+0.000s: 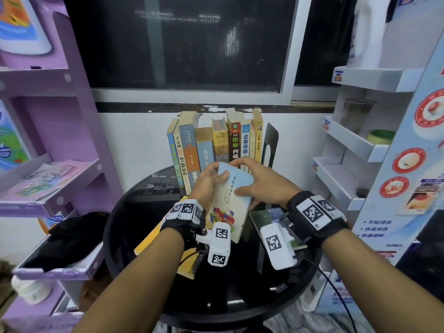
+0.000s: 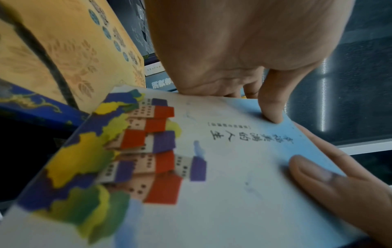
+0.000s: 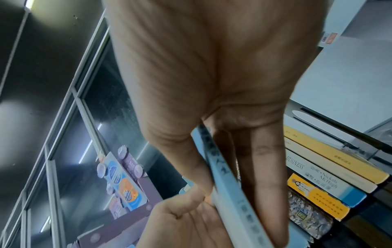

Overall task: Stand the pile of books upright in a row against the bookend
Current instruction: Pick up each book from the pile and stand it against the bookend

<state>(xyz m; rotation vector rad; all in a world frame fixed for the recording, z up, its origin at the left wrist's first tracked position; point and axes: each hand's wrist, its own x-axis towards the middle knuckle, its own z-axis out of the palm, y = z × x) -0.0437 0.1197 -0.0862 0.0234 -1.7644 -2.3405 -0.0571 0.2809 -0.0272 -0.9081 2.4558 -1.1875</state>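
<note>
Both hands hold a pale blue book (image 1: pixel 231 195) tilted above the round black table (image 1: pixel 125 227), just in front of the row of books (image 1: pixel 213 145) standing against the black bookend (image 1: pixel 270 143). The left hand (image 1: pixel 207 181) grips its left edge, thumb on the cover. The right hand (image 1: pixel 262 182) pinches its right edge, thumb on the cover, fingers behind.

purple shelf (image 1: pixel 72 131), white rack (image 1: pixel 355 145)
</note>
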